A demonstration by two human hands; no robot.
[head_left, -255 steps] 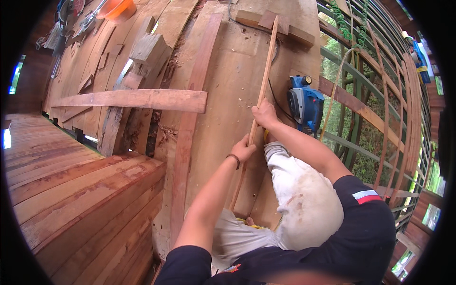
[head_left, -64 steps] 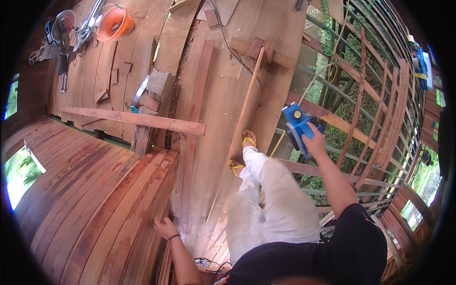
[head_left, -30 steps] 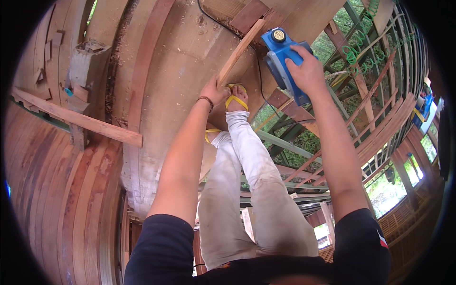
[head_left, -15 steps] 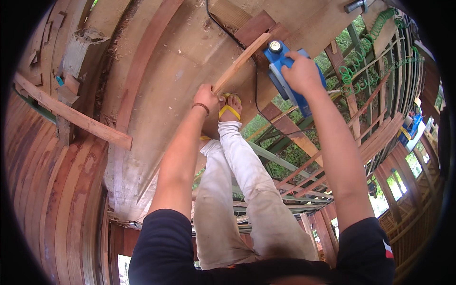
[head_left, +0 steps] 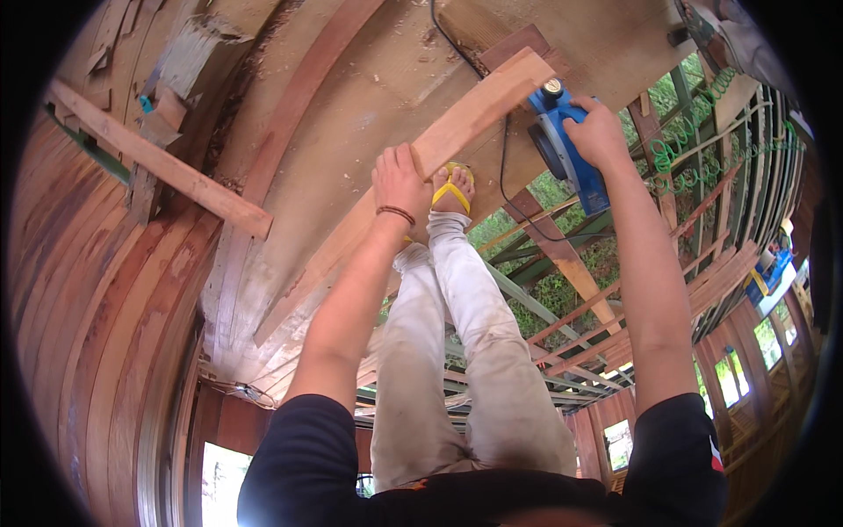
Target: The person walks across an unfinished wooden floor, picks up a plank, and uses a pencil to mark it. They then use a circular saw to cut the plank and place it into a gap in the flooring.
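My left hand [head_left: 401, 183] grips a long wooden plank [head_left: 479, 119] around its middle, fingers over the near edge. The plank slants from lower left to upper right, its broad pale face turned up. In my right hand [head_left: 600, 136] is a blue electric planer [head_left: 580, 183], held by its handle. It is tilted, a dark round part facing left, and its front knob end sits right beside the plank's far end; whether they touch I cannot tell. My foot in a yellow flip-flop [head_left: 453, 195] stands next to the plank.
A black cord [head_left: 504, 158] runs over the shaving-strewn plywood [head_left: 378, 97]. At right, open floor framing [head_left: 562, 255] shows greenery below, with a green coiled hose [head_left: 663, 154] across it. A loose board [head_left: 176, 171] lies at left. Grey clothing [head_left: 764, 44] shows at upper right.
The plank has turned from its narrow edge to its broad face, and my left hand now lies over it. The planer stays in my right hand. Grey clothing has come in at upper right.
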